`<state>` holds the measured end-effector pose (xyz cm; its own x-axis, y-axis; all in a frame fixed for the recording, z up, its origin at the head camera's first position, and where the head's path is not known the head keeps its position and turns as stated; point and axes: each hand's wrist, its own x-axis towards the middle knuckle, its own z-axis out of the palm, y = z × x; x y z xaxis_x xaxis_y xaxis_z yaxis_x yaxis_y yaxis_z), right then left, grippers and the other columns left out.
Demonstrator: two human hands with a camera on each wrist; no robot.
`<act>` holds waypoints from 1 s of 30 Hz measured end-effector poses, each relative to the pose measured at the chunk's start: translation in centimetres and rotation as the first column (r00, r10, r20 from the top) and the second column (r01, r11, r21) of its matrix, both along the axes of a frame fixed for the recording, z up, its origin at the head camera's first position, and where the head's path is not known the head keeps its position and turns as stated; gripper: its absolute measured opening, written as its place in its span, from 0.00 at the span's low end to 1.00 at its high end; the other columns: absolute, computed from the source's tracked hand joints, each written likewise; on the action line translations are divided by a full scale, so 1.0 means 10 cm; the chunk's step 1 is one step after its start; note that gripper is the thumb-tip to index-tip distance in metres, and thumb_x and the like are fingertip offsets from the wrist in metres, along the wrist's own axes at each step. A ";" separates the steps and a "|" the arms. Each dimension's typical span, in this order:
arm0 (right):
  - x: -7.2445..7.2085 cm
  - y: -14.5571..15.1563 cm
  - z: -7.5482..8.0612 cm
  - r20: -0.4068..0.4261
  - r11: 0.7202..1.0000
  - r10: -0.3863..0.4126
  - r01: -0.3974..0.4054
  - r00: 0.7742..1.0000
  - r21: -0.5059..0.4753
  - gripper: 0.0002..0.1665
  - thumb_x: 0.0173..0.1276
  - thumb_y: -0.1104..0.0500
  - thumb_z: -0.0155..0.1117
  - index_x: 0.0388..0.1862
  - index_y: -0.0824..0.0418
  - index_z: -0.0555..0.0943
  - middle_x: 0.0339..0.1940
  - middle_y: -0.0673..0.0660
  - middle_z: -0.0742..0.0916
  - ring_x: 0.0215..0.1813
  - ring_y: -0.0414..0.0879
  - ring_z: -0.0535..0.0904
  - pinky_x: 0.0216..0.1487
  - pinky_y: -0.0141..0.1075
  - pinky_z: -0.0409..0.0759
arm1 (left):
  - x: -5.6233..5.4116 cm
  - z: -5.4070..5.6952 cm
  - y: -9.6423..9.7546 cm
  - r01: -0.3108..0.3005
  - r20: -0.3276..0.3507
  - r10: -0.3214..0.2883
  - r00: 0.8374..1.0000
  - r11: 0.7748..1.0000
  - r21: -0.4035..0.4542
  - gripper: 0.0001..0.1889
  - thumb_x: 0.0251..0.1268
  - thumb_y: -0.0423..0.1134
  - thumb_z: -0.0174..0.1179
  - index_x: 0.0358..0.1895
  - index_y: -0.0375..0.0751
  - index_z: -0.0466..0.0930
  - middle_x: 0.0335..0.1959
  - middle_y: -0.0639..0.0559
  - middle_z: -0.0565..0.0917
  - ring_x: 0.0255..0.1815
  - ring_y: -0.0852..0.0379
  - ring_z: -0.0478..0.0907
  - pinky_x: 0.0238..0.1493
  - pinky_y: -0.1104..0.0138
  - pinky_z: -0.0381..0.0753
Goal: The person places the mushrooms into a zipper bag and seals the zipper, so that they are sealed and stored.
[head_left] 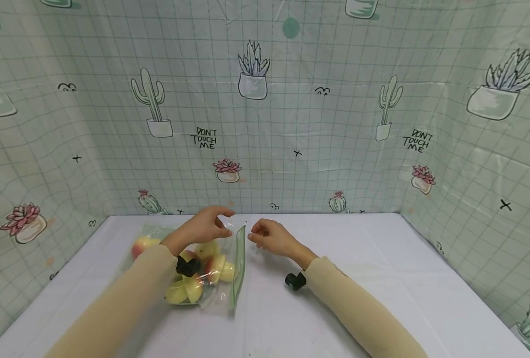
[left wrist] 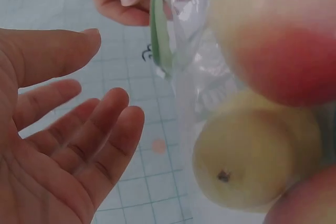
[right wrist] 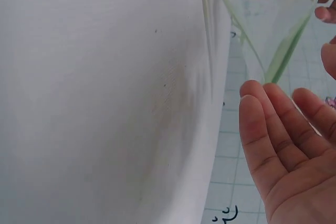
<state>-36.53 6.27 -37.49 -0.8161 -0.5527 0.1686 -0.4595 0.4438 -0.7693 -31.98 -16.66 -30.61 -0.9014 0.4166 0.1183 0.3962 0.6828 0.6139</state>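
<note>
A clear zip bag [head_left: 220, 298] with a green strip [head_left: 240, 268] along its right-hand mouth lies on the table. Several yellow-and-red, apple-like fruits [head_left: 193, 288] are inside it; some look cut. My left hand [head_left: 207, 224] hovers above the bag near the mouth, thumb and fingers spread apart, holding nothing. Just right of the green strip is my right hand [head_left: 271, 237], its fingers gently bent and thumb apart. In the right wrist view, the fingertips [right wrist: 254, 111] come close to the strip's end; whether they touch it I cannot tell.
A white cloth covers the table [head_left: 336, 308]. Behind and at both sides hangs a checked curtain [head_left: 292, 124] printed with potted plants. A black wrist device [head_left: 188, 267] sits at the left wrist, another black device [head_left: 295, 282] at the right.
</note>
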 end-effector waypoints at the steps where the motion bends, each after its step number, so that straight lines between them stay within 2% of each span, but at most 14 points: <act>1: -0.02 -0.01 -0.01 -0.002 1.000 -0.009 0.009 1.000 -0.004 0.13 0.69 0.50 0.61 0.43 0.58 0.78 0.34 0.54 0.84 0.36 0.51 0.82 0.34 0.36 0.79 | -0.03 0.00 0.01 -0.002 0.003 0.002 1.000 1.000 -0.007 0.28 0.60 0.34 0.64 0.64 0.33 0.70 0.62 0.38 0.73 0.43 0.53 0.81 0.39 0.63 0.79; 7: -0.11 -0.05 -0.03 0.017 0.998 -0.055 0.055 0.998 -0.032 0.16 0.69 0.50 0.61 0.47 0.60 0.76 0.36 0.52 0.85 0.37 0.53 0.83 0.34 0.36 0.80 | -0.19 -0.04 0.05 -0.013 0.030 0.012 0.999 1.000 0.010 0.26 0.59 0.32 0.65 0.62 0.34 0.73 0.69 0.38 0.65 0.45 0.51 0.80 0.42 0.62 0.80; 15: -0.22 -0.16 -0.04 0.052 0.993 -0.111 0.113 0.992 -0.043 0.21 0.68 0.44 0.60 0.50 0.58 0.76 0.41 0.54 0.84 0.38 0.50 0.84 0.36 0.37 0.81 | -0.40 -0.09 0.02 -0.006 0.004 0.005 1.000 1.000 0.013 0.25 0.57 0.29 0.65 0.60 0.30 0.74 0.65 0.34 0.70 0.50 0.41 0.78 0.42 0.59 0.81; 17: -0.24 -0.20 -0.06 0.055 0.992 -0.118 0.120 0.991 -0.039 0.22 0.68 0.43 0.60 0.50 0.57 0.75 0.41 0.54 0.84 0.38 0.50 0.84 0.36 0.36 0.81 | -0.43 -0.11 0.01 -0.002 -0.004 0.002 1.000 1.000 0.003 0.24 0.57 0.28 0.65 0.59 0.30 0.75 0.65 0.34 0.69 0.50 0.41 0.78 0.42 0.59 0.81; 24: -0.27 -0.30 -0.09 0.067 0.991 -0.115 0.119 0.991 -0.058 0.24 0.67 0.43 0.62 0.51 0.60 0.74 0.41 0.56 0.84 0.37 0.50 0.84 0.37 0.37 0.81 | -0.51 -0.15 0.04 -0.029 0.034 0.030 0.999 0.999 -0.043 0.24 0.58 0.28 0.64 0.60 0.32 0.75 0.68 0.35 0.66 0.51 0.42 0.77 0.42 0.60 0.81; 30: -0.28 -0.37 -0.10 0.117 0.986 -0.129 0.140 0.985 -0.091 0.29 0.65 0.45 0.65 0.54 0.65 0.73 0.42 0.58 0.84 0.36 0.49 0.84 0.36 0.39 0.82 | -0.56 -0.17 0.04 -0.020 0.021 0.021 1.000 0.997 -0.069 0.24 0.57 0.26 0.64 0.59 0.30 0.75 0.66 0.33 0.66 0.49 0.43 0.77 0.41 0.61 0.80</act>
<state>-39.37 2.60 -38.50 -0.8986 -0.4217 0.1215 -0.3105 0.4150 -0.8552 -37.61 -16.25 -32.30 -0.9118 0.4046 0.0698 0.3686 0.7317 0.5734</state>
